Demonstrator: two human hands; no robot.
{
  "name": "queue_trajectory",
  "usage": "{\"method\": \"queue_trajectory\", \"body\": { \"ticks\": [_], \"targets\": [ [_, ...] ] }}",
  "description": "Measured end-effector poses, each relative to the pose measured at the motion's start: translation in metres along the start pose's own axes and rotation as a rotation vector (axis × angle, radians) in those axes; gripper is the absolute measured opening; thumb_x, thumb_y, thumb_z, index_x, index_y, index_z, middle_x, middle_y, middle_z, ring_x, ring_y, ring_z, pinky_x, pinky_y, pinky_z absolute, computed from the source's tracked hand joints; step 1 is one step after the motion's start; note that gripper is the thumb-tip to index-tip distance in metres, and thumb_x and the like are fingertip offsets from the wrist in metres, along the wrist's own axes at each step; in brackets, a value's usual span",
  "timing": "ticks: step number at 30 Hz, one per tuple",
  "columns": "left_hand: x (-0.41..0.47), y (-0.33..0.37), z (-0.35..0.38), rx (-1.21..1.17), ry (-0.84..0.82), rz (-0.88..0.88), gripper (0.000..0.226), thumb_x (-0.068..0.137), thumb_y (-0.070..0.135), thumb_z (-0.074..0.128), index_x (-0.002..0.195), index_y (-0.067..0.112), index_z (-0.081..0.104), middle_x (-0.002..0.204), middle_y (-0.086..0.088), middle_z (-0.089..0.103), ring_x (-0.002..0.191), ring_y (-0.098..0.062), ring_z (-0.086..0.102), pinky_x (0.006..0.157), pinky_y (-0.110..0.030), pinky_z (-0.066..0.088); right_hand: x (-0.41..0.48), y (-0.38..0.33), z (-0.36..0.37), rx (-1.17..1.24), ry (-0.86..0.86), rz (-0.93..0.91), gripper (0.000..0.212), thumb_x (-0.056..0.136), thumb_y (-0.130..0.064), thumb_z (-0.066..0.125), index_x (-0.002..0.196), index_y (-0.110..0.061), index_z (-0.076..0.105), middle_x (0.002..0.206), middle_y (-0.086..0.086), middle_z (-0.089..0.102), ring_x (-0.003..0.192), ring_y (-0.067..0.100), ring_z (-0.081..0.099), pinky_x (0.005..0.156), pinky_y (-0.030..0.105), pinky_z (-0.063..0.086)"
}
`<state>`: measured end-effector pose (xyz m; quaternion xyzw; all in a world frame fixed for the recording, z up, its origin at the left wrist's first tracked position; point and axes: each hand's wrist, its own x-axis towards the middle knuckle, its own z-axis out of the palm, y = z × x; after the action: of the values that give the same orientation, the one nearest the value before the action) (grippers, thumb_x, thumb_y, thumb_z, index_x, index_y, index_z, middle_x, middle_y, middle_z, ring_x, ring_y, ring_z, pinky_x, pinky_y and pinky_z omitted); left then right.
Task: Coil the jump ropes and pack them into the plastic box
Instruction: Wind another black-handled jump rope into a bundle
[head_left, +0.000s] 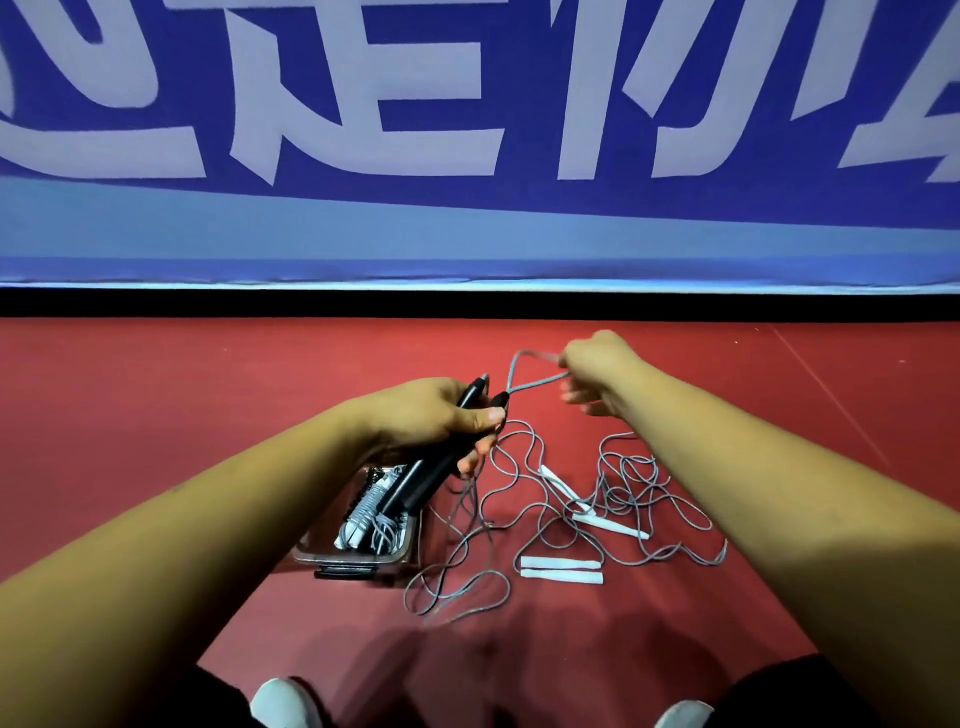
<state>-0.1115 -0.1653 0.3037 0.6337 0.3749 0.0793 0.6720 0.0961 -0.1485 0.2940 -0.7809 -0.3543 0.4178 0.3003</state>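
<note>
Box: the plastic box (358, 560) sits on the floor right under my left hand, with coiled ropes already in it.
Left hand: my left hand (431, 415) is curled round two black handles (431, 480), thumb across them.
Handle axis: low over the box, slanting up and away toward my right hand.
Rope: a grey loop (511, 375) runs from the handle tips across to my right hand; the slack hangs between my hands.
Right hand: my right hand (597, 369) pinches the loop; it is blurred, so the exact grip is unclear.
Judgement: the right hand winds, and the left hand is nearer the box.
</note>
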Motion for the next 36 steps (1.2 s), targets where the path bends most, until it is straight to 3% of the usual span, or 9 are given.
{"method": "queue_trajectory", "body": {
  "ticks": [2, 4, 7, 12, 16, 19, 24, 27, 36],
  "targets": [
    [-0.003, 0.002, 0.001, 0.046, -0.030, -0.028, 0.026, 0.099, 0.020, 0.054, 0.087, -0.003, 0.054, 0.073, -0.021, 0.056, 0.055, -0.022, 0.060, 0.059, -0.031, 0.053, 0.006, 0.004, 0.002, -0.338, 0.092, -0.189, 0.049, 0.088, -0.029, 0.058, 0.131, -0.007, 0.050, 0.114, 0.019, 0.055, 0.098, 0.032, 0.059, 0.085, 0.032, 0.048],
    [-0.005, 0.006, 0.002, 0.065, -0.046, -0.038, 0.026, 0.099, 0.020, 0.053, 0.087, -0.003, 0.055, 0.066, -0.013, 0.061, 0.053, -0.020, 0.060, 0.055, -0.028, 0.052, -0.008, -0.003, 0.005, -0.186, -0.056, -0.432, 0.043, 0.095, -0.036, 0.056, 0.129, -0.010, 0.058, 0.128, 0.012, 0.058, 0.113, 0.025, 0.058, 0.099, 0.025, 0.044],
    [-0.007, 0.012, 0.001, 0.094, -0.040, -0.005, 0.025, 0.099, 0.020, 0.053, 0.091, -0.004, 0.057, 0.068, -0.011, 0.063, 0.051, -0.017, 0.057, 0.053, -0.025, 0.050, -0.028, -0.011, 0.016, 0.101, -0.410, -0.419, 0.047, 0.099, -0.045, 0.046, 0.098, -0.006, 0.072, 0.093, 0.012, 0.071, 0.086, 0.019, 0.062, 0.082, 0.021, 0.043],
    [-0.017, 0.022, -0.003, 0.023, -0.035, 0.005, 0.019, 0.098, 0.016, 0.053, 0.091, -0.002, 0.055, 0.068, -0.006, 0.061, 0.049, -0.012, 0.054, 0.049, -0.021, 0.048, -0.032, -0.007, 0.019, 0.084, -0.548, -0.394, 0.049, 0.092, -0.049, 0.058, 0.086, -0.002, 0.068, 0.063, 0.011, 0.042, 0.046, 0.019, 0.039, 0.050, 0.027, 0.041],
    [-0.017, 0.019, -0.008, -0.053, -0.010, -0.009, 0.023, 0.095, 0.017, 0.055, 0.102, -0.005, 0.057, 0.071, -0.007, 0.058, 0.051, -0.011, 0.054, 0.050, -0.021, 0.049, -0.035, -0.010, 0.006, 0.047, -0.627, -0.488, 0.034, 0.094, -0.036, 0.060, 0.086, -0.003, 0.064, 0.051, 0.001, 0.031, 0.045, 0.012, 0.022, 0.047, 0.023, 0.020],
    [-0.020, 0.020, -0.016, -0.170, -0.066, -0.028, 0.024, 0.091, 0.017, 0.057, 0.105, -0.003, 0.060, 0.076, -0.011, 0.059, 0.055, -0.015, 0.058, 0.052, -0.024, 0.051, -0.036, -0.016, -0.004, -0.009, -0.539, -0.624, 0.029, 0.095, -0.028, 0.061, 0.072, -0.009, 0.065, 0.049, 0.005, 0.034, 0.044, 0.016, 0.029, 0.044, 0.023, 0.026],
    [-0.025, 0.016, -0.021, -0.176, -0.066, -0.002, 0.043, 0.094, 0.042, 0.045, 0.120, 0.010, 0.059, 0.072, -0.013, 0.062, 0.048, -0.016, 0.056, 0.041, -0.021, 0.042, -0.032, -0.021, -0.022, 0.084, -0.382, -0.677, 0.028, 0.093, -0.026, 0.064, 0.083, 0.001, 0.067, 0.057, 0.009, 0.034, 0.044, 0.015, 0.026, 0.043, 0.021, 0.024],
    [-0.023, 0.008, -0.018, -0.195, -0.045, -0.038, 0.046, 0.091, 0.045, 0.049, 0.106, 0.006, 0.067, 0.070, -0.008, 0.063, 0.047, -0.013, 0.055, 0.040, -0.019, 0.040, -0.033, -0.018, -0.025, 0.060, -0.364, -0.693, 0.024, 0.089, -0.022, 0.069, 0.088, 0.002, 0.068, 0.051, 0.008, 0.037, 0.045, 0.017, 0.028, 0.046, 0.026, 0.022],
    [-0.023, 0.004, -0.013, -0.059, -0.026, -0.007, 0.058, 0.092, 0.055, 0.041, 0.124, 0.012, 0.060, 0.061, -0.006, 0.050, 0.039, -0.015, 0.043, 0.036, -0.019, 0.035, -0.044, -0.021, -0.024, -0.267, -0.443, -0.728, 0.033, 0.091, -0.031, 0.066, 0.078, -0.001, 0.065, 0.055, 0.006, 0.048, 0.050, 0.019, 0.039, 0.047, 0.027, 0.033]
  ]
}}
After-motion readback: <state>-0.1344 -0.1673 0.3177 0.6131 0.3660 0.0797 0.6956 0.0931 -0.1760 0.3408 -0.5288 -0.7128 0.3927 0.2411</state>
